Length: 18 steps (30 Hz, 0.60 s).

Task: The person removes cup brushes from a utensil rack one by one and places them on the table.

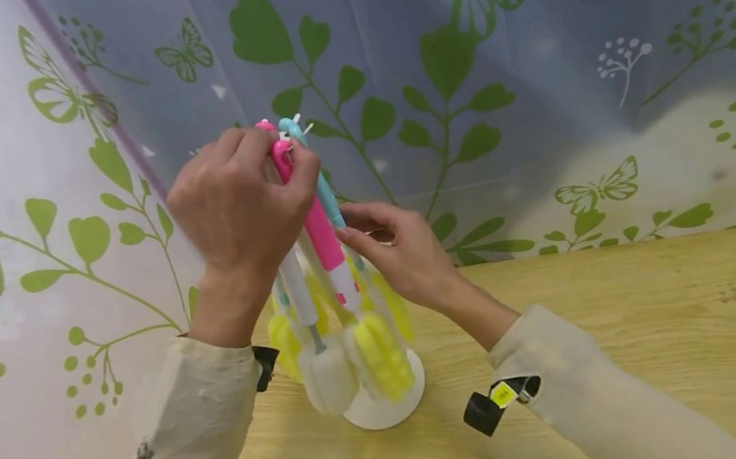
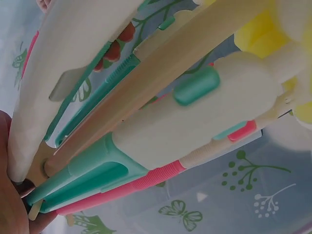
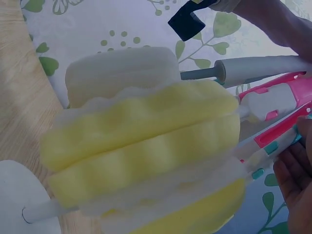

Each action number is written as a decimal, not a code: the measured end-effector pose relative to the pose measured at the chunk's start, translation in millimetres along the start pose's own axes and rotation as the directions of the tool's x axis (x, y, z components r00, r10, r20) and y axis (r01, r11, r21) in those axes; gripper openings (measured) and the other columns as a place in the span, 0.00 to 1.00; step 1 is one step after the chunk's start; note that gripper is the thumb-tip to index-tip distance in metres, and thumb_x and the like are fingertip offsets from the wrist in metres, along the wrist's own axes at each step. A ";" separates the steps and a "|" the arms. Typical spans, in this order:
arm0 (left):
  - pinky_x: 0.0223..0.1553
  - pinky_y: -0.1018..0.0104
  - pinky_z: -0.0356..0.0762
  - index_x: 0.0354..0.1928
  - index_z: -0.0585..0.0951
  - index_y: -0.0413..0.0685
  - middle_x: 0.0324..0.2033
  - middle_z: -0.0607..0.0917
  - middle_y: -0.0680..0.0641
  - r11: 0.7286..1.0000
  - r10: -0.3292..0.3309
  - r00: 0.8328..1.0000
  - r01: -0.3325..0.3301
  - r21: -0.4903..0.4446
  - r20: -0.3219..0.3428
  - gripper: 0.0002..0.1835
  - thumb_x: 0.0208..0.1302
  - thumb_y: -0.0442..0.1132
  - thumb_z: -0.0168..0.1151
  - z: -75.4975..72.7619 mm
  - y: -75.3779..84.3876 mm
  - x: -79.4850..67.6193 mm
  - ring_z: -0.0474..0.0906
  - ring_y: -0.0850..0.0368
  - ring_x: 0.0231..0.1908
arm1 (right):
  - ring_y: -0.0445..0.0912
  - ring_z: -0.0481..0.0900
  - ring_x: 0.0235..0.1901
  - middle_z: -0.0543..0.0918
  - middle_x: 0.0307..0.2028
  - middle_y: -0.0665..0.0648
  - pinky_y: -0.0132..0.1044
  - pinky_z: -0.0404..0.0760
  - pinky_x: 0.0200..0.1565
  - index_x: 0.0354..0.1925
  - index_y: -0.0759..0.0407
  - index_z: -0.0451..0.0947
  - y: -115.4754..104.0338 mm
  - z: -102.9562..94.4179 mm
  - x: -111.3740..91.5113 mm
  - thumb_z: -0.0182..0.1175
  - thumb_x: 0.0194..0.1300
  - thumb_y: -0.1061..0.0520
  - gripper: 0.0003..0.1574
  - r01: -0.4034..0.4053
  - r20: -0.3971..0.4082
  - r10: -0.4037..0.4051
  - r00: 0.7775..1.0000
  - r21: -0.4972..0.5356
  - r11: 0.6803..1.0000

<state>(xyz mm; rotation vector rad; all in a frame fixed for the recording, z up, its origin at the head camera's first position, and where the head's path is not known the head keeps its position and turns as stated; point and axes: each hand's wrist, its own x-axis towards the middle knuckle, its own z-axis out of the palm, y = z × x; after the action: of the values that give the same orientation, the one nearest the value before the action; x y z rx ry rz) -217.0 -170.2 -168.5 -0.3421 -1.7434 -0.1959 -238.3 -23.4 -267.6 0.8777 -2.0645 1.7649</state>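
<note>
Several bottle brushes with sponge heads hang handle-up around a stand with a round white base (image 1: 387, 413). My left hand (image 1: 239, 202) is at the top of the stand, its thumb and curled fingers pinching the hooked end of a pink-handled bottle brush (image 1: 323, 238). Lower on the right, my right hand (image 1: 409, 255) holds a teal-handled bottle brush (image 1: 326, 192) between thumb and fingers. Beside the pink one hangs a brush with a grey handle and whitish sponge (image 3: 122, 73). A yellow-and-white sponge head (image 3: 146, 134) is close to the right wrist camera. The left fingertips are partly hidden.
The stand is on a wood-grain table (image 1: 622, 349). A curtain (image 1: 520, 90) printed with green leaves and butterflies hangs behind the table and along the left side. Other white-and-teal handles (image 2: 195, 117) crowd together below the left hand.
</note>
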 end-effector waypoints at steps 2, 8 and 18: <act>0.18 0.61 0.56 0.14 0.72 0.42 0.13 0.71 0.47 1.000 -0.001 1.000 0.001 -0.004 -0.001 0.16 0.55 0.43 0.52 -0.2 -0.4 0.0 0.62 0.51 0.13 | 0.42 0.80 0.44 0.84 0.43 0.52 0.37 0.76 0.48 0.55 0.60 0.78 -0.4 -0.7 0.0 0.60 0.65 0.55 0.20 0.008 -0.011 -0.007 1.000 0.008 1.000; 0.18 0.62 0.57 0.15 0.74 0.42 0.15 0.76 0.47 1.000 0.006 1.000 -0.006 -0.008 0.003 0.16 0.55 0.43 0.53 1.2 0.0 -0.7 0.64 0.51 0.14 | 0.43 0.80 0.43 0.83 0.42 0.53 0.38 0.77 0.47 0.52 0.61 0.79 0.9 -6.3 -1.4 0.60 0.65 0.56 0.19 0.020 -0.033 -0.020 0.999 -0.004 1.000; 0.18 0.62 0.57 0.14 0.74 0.42 0.17 0.80 0.46 1.000 0.025 0.999 -0.026 -0.011 -0.031 0.15 0.54 0.41 0.53 2.7 -2.0 0.1 0.67 0.50 0.14 | 0.43 0.81 0.41 0.83 0.42 0.55 0.36 0.79 0.43 0.53 0.62 0.78 -0.3 -19.1 -4.8 0.61 0.65 0.57 0.19 0.054 -0.070 -0.054 0.996 0.004 0.999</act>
<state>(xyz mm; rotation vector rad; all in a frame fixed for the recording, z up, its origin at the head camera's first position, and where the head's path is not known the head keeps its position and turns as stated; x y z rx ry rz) -220.1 -171.3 -168.8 -0.3679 -1.7069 -0.1922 -237.6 -3.7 -266.1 0.8527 -1.9749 1.7487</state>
